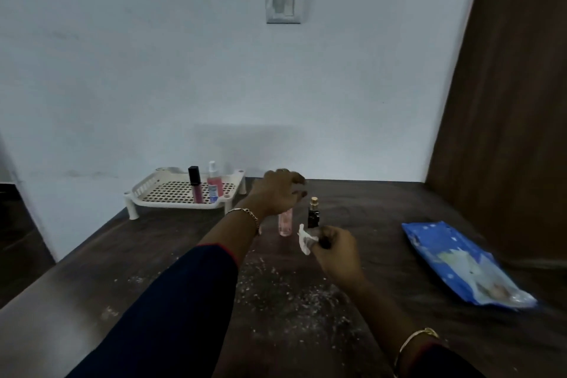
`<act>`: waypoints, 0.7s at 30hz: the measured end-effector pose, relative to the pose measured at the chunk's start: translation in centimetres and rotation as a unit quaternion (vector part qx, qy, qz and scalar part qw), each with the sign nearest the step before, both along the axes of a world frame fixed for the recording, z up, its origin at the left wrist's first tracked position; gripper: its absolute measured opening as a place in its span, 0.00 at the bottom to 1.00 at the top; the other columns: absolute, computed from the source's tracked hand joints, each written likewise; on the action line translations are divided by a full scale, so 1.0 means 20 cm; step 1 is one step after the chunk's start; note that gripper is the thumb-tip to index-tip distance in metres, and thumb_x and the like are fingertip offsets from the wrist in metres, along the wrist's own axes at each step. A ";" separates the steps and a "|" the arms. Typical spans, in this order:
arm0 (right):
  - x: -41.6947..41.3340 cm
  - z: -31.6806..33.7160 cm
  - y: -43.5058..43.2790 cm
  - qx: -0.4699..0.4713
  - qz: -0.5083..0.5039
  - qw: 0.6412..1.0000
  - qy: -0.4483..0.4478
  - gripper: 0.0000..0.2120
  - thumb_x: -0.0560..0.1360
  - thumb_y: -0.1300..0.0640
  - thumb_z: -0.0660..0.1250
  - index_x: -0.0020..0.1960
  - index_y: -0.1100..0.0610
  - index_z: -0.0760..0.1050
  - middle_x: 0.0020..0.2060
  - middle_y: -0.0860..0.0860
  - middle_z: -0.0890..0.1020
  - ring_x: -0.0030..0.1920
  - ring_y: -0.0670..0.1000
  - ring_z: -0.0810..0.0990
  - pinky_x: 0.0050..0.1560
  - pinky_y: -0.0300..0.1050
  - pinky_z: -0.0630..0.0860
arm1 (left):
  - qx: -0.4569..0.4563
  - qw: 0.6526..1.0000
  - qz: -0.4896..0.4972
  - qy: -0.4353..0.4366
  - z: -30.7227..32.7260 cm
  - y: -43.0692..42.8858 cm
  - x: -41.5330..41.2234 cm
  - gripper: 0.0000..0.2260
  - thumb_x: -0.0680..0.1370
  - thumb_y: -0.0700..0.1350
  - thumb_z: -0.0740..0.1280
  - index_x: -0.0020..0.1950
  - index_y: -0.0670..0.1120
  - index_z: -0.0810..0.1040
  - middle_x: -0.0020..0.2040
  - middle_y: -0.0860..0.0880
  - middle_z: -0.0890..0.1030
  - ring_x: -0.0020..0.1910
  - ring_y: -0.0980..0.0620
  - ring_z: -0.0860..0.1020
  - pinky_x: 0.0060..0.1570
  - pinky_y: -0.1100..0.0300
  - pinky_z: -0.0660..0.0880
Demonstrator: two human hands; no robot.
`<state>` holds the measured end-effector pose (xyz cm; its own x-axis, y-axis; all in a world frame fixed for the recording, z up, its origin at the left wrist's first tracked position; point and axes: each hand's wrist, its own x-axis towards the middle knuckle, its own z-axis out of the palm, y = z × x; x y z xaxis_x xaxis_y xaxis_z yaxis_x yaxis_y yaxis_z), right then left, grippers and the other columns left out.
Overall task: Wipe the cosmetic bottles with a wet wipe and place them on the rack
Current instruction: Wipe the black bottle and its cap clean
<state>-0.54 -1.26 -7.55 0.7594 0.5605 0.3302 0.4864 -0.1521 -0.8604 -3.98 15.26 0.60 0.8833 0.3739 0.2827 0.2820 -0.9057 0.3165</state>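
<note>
Right hand clamped wipe and black bottle, presumably for cleaning; left hand hovered, fingers apart, over pink bottle, likely next; two bottles stood on rack.

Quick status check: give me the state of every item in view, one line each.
Rack: on the table, holding two bottles.
Lip gloss tube: upright on rack.
Pink spray bottle: upright on rack.
Pink bottle: upright on table.
Black bottle: off the rack, by the right hand.
Wet wipe: pinched in right hand.
Left hand: open, empty, above the pink bottle.
Wipes pack: flat on table.
</note>
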 end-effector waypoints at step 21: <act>0.15 -0.02 -0.30 0.188 -0.089 0.945 0.254 0.08 0.72 0.70 0.68 0.50 0.65 0.78 0.41 0.54 0.81 0.37 0.45 0.78 0.40 0.33 0.75 | 0.061 0.996 0.062 0.000 -0.10 -0.21 0.10 0.05 0.75 0.47 0.69 0.49 0.54 0.79 0.46 0.56 0.81 0.52 0.53 0.78 0.60 0.51 0.62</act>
